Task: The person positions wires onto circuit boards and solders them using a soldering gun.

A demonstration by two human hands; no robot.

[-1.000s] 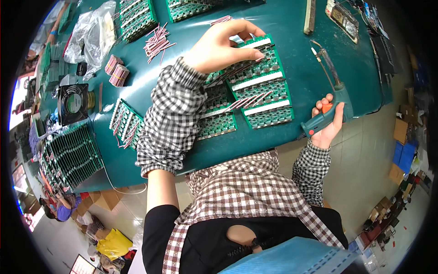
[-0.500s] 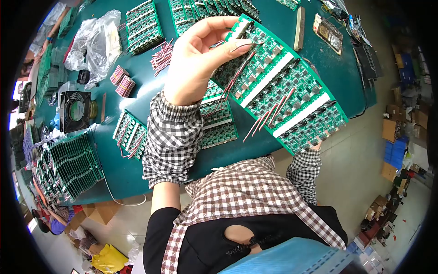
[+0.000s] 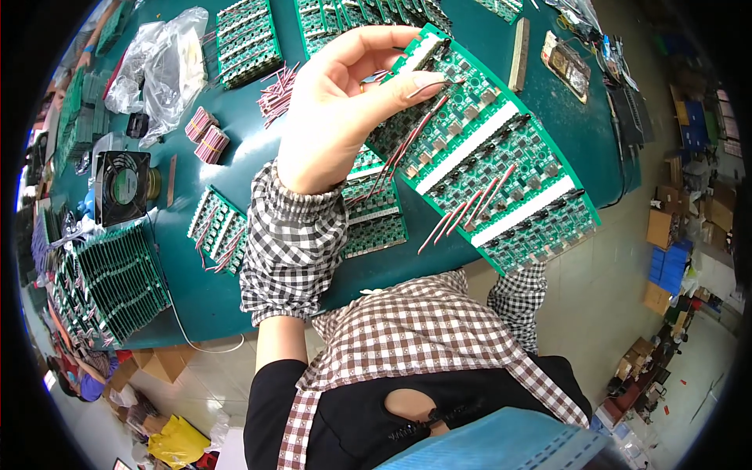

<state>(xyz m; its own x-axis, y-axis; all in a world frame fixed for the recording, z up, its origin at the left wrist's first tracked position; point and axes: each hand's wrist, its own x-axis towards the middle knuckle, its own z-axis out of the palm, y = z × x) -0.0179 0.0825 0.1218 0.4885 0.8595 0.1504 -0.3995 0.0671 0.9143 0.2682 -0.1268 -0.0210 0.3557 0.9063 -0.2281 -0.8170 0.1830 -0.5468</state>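
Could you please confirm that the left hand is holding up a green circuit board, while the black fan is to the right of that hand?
Not quite: the head view shows the black fan to the left of the left hand, which is holding up a green circuit board.

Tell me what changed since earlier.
The left hand has lifted the green circuit board off the table, its lower end swung rightward. The right hand is now hidden behind it; the soldering gun is out of sight. Bundled wires and fan stayed.
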